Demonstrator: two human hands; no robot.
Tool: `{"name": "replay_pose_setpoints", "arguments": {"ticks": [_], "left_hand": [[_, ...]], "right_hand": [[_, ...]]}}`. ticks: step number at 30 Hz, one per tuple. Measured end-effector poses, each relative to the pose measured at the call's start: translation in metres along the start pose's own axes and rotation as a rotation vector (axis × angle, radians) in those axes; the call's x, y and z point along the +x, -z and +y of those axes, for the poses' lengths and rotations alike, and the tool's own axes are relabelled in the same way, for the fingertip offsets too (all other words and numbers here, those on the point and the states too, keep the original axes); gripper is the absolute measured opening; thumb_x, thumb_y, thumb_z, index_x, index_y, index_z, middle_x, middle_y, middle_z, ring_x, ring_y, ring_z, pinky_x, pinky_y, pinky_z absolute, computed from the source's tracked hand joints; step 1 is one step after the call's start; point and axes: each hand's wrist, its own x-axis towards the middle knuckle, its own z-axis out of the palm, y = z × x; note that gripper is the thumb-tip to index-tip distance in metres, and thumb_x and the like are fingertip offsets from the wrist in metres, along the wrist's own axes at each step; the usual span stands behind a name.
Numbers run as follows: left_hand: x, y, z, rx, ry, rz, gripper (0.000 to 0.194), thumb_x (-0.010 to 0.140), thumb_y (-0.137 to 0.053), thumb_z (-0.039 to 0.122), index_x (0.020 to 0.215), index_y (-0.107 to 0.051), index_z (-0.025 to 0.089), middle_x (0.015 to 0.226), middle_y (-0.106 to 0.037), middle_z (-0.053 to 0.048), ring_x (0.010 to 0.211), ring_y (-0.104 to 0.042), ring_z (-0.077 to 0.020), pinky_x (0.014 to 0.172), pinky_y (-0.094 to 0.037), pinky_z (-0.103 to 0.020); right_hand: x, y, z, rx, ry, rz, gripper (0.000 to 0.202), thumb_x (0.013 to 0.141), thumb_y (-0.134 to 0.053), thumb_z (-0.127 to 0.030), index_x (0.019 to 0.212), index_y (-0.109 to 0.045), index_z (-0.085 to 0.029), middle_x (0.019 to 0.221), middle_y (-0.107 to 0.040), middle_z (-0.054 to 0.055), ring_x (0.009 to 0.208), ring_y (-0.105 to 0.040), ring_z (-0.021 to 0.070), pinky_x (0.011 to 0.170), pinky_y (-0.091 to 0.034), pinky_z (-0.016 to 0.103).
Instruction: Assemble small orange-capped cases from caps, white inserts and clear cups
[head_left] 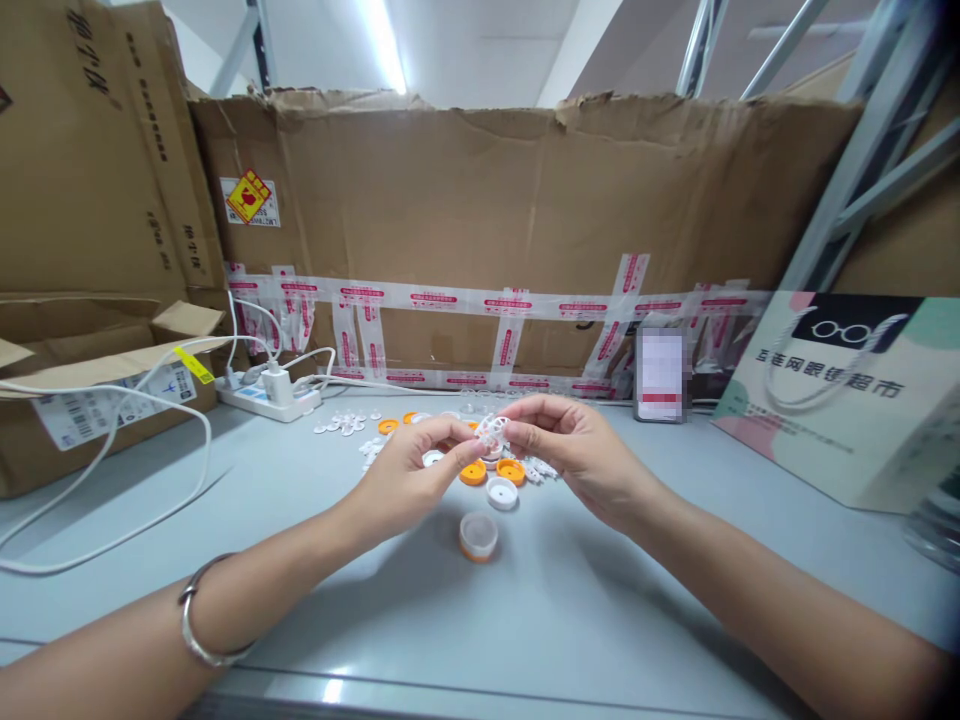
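Note:
A small white openwork plastic piece (493, 431) is held up between my two hands above the grey table. My left hand (420, 465) pinches its left side between thumb and fingers. On its right side, my right hand (574, 445) grips it in the same way. Just below and behind it lie orange round caps (511, 472), a white round cap (502, 493) and several small white parts (540, 468). Nearer to me stands a round container (478, 537) with a whitish top and an orange base. The fingers partly hide the pile.
Small clear-white discs (345, 423) lie at the back left beside a power strip (270, 398) with white cables. A phone (660, 374) leans against the large cardboard box (480, 200). A paper bag (840, 400) stands at right, an open carton (112, 380) at left.

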Motion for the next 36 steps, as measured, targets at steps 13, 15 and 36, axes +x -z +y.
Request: {"name": "replay_pose_setpoints", "arguments": {"ticks": [13, 15, 36], "left_hand": [[-0.002, -0.001, 0.001, 0.145, -0.023, -0.007, 0.020, 0.087, -0.048, 0.026, 0.074, -0.061, 0.016, 0.077, -0.062, 0.000, 0.076, -0.056, -0.0134, 0.071, -0.041, -0.024], [-0.003, -0.001, 0.001, 0.159, -0.038, -0.005, 0.020, 0.087, -0.048, 0.025, 0.074, -0.060, 0.016, 0.077, -0.062, 0.000, 0.075, -0.056, -0.0132, 0.071, -0.041, -0.024], [-0.001, 0.009, -0.003, 0.291, -0.088, -0.135, 0.020, 0.087, -0.050, 0.036, 0.087, -0.062, 0.020, 0.088, -0.064, 0.000, 0.084, -0.056, -0.0146, 0.075, -0.040, -0.027]], "right_hand": [[-0.004, -0.008, 0.003, -0.007, -0.008, 0.058, 0.024, 0.064, -0.076, -0.033, 0.077, -0.061, -0.019, 0.072, -0.064, -0.002, 0.064, -0.060, 0.0105, 0.057, -0.046, 0.023], [-0.005, -0.009, 0.002, -0.005, 0.015, 0.044, 0.023, 0.065, -0.076, -0.031, 0.077, -0.060, -0.019, 0.073, -0.063, -0.002, 0.066, -0.060, 0.0096, 0.059, -0.047, 0.022], [-0.001, 0.001, -0.002, -0.136, 0.167, -0.002, 0.029, 0.072, -0.070, -0.025, 0.091, -0.049, -0.021, 0.080, -0.060, -0.003, 0.073, -0.060, 0.0092, 0.066, -0.050, 0.022]]}}
